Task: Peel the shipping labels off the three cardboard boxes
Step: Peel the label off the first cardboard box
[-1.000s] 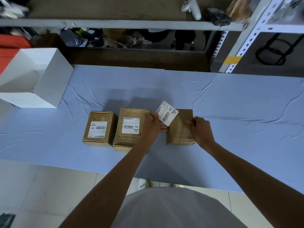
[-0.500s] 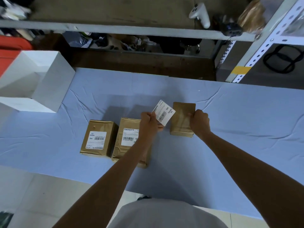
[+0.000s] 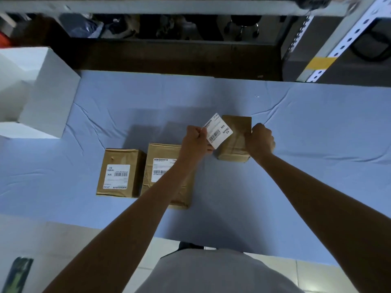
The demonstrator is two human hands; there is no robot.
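A second ago the right box (image 3: pixel 236 144) stood in line with the other two, just beside the middle box (image 3: pixel 160 157). It now sits farther back on the desk (image 3: pixel 306 127), apart from the row. The right hand (image 3: pixel 260 138) gripping it has gone with it. The left hand (image 3: pixel 195 140), pinching the label (image 3: pixel 219 131), has moved back too, past the middle box's far edge.

Storeroom or parcel-packing room

Beyond the right hand (image 3: pixel 261 138), off to its right, rises a perforated steel rack post (image 3: pixel 347 41) banded with yellow tape (image 3: pixel 321 62). A shelf (image 3: pixel 148 5) runs beyond both hands, with dark clutter (image 3: pixel 88 26) under it. The hands are over a table in blue cloth (image 3: pixel 317 123). Cartons (image 3: pixel 120 157) with barcode labels (image 3: pixel 116 176) sit by the left hand (image 3: pixel 195 140), a white box (image 3: pixel 50 92) stands far to its left, and pale floor tiles (image 3: pixel 42 240) lie nearer the person.
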